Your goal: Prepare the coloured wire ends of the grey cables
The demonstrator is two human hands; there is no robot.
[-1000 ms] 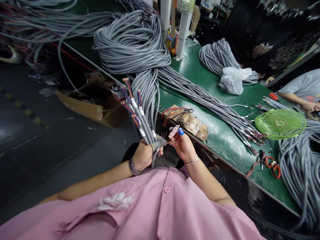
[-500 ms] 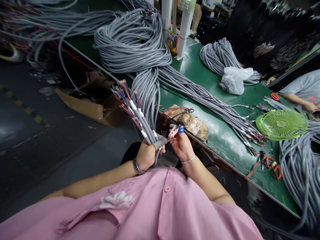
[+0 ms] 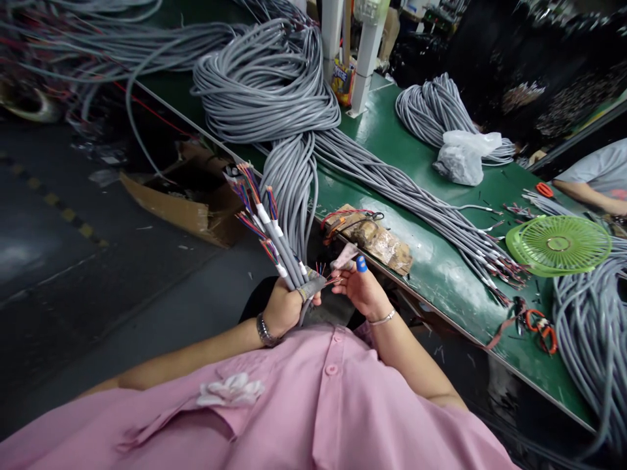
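Note:
My left hand (image 3: 284,307) is closed around a bundle of grey cables (image 3: 285,251), whose upper ends fan out in coloured wires (image 3: 249,186) beside white bands. Its thumb, wrapped in grey tape, presses on one cable end with thin coloured wires (image 3: 329,281) pointing right. Close to those wires is my right hand (image 3: 365,290), fingers curled, with a blue cover on one digit. A small pale pink piece (image 3: 347,254) sticks up from its fingers; its kind is unclear.
Coiled grey cables (image 3: 264,85) and a long cable run (image 3: 392,189) lie on the green table (image 3: 441,287). A wrapped board (image 3: 375,238) sits at the near edge. To the right are a green fan (image 3: 558,245), orange-handled scissors (image 3: 541,329) and another person's arm (image 3: 588,196).
My right hand has shifted slightly right and turned, its fingers loosening a little from the wire ends. The pale pink piece has tilted upward. My left hand keeps its hold on the cables.

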